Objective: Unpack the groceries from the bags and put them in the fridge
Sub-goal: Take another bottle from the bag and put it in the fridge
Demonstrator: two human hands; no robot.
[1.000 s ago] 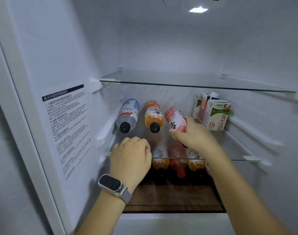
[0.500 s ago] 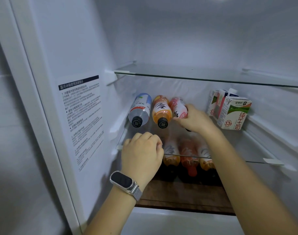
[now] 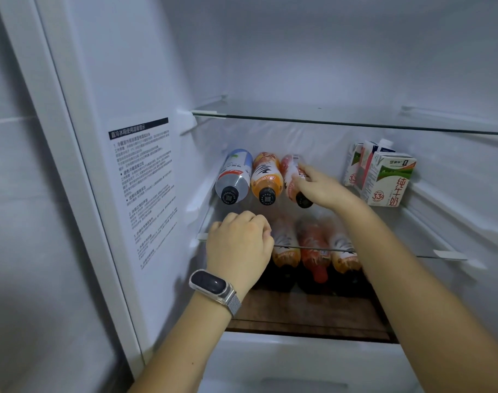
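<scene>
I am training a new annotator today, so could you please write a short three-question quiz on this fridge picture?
1. True or false: the bottles on the glass shelf stand upright.
2. Which bottle does the right hand touch? A blue bottle; B orange bottle; C pink bottle.
3. Fill in: the left hand rests at the shelf's ___ edge.

Key: 1 false, they lie on their sides, caps toward the camera. 2 C. 3 front.
</scene>
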